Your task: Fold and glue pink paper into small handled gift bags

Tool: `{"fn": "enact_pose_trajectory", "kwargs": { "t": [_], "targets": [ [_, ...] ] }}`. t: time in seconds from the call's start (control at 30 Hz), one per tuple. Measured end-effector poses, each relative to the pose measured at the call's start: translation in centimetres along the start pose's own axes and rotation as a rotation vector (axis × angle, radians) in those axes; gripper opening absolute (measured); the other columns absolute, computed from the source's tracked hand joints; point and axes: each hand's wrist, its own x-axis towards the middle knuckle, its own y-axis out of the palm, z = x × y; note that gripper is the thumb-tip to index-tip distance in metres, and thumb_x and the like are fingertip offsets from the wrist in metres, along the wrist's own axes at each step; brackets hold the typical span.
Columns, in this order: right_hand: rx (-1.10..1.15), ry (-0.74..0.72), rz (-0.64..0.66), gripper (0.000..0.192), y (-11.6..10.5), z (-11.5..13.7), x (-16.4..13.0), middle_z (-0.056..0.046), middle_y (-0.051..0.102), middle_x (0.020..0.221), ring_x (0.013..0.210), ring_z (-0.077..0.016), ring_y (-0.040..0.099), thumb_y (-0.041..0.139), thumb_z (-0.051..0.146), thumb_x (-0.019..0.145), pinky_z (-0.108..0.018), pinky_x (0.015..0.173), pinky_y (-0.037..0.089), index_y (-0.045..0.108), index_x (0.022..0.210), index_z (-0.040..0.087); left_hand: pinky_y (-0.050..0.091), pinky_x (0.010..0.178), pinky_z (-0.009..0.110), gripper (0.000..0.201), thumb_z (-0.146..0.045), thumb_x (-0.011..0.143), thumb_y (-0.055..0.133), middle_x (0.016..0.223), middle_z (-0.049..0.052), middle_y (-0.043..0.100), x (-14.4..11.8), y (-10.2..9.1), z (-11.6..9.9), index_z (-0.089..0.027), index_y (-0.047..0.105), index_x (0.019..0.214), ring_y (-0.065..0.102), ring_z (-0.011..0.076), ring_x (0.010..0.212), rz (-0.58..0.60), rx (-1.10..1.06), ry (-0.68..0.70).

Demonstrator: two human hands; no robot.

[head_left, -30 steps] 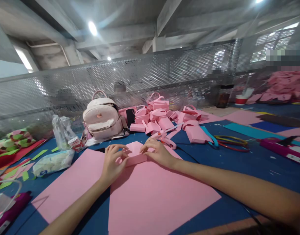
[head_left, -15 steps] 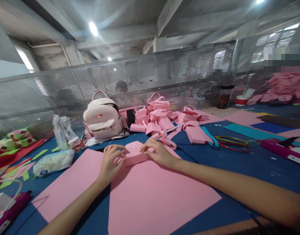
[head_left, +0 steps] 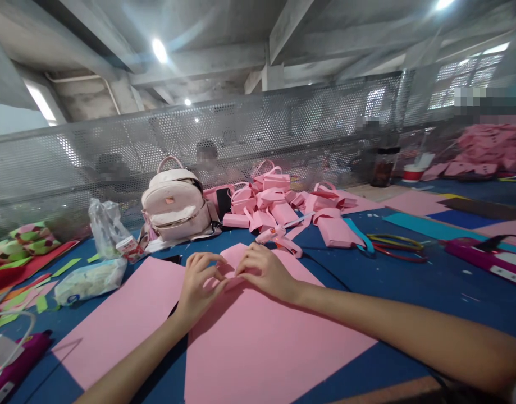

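Note:
Close in front of me, a small folded pink piece, like felt or foam sheet, is held at its near edge. My left hand pinches that edge between thumb and fingertips. Right beside it, my right hand pinches the same edge, the two sets of fingertips almost touching. The fingers hide part of the fold. Beneath both hands lies a large flat pink sheet, and a second pink sheet is to the left. A pink-and-white glue gun rests just beyond my right hand.
A white backpack and a pile of small pink bags stand along the perforated metal divider. On the left are a plastic packet and green scraps. Coloured strips and a purple power strip lie right.
My hands have come closer together along the near edge of the folded piece, the left moving right and the right moving slightly left. The view has shifted slightly.

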Motion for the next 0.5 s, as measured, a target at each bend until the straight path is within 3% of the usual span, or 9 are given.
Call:
{"fn": "enact_pose_trajectory", "kwargs": {
  "t": [0.23,0.5],
  "targets": [
    [-0.043,-0.019,0.02,0.006,0.2,-0.1,0.1,-0.001,0.073,0.081,0.086,-0.022,0.056,0.079,0.018,0.085,-0.037,0.079,0.04,0.076,0.083,0.022,0.038,0.092,0.045,0.018,-0.019,0.09,0.068,0.117,0.003,0.072,0.4,0.5,-0.9,-0.023,0.064,0.073,0.059,0.0249,0.103,0.017,0.017,0.009],
    [-0.08,-0.018,0.038,0.013,-1.3,-0.5,0.4,-0.001,0.072,0.082,0.086,-0.0222,0.055,0.074,0.013,0.087,-0.037,0.081,0.041,0.073,0.078,0.022,0.04,0.093,0.046,0.017,-0.016,0.089,0.065,0.117,0.003,0.072,0.4,0.2,-0.7,-0.024,0.066,0.074,0.059,0.0248,0.107,0.018,-0.05,-0.023]
  ]
}}
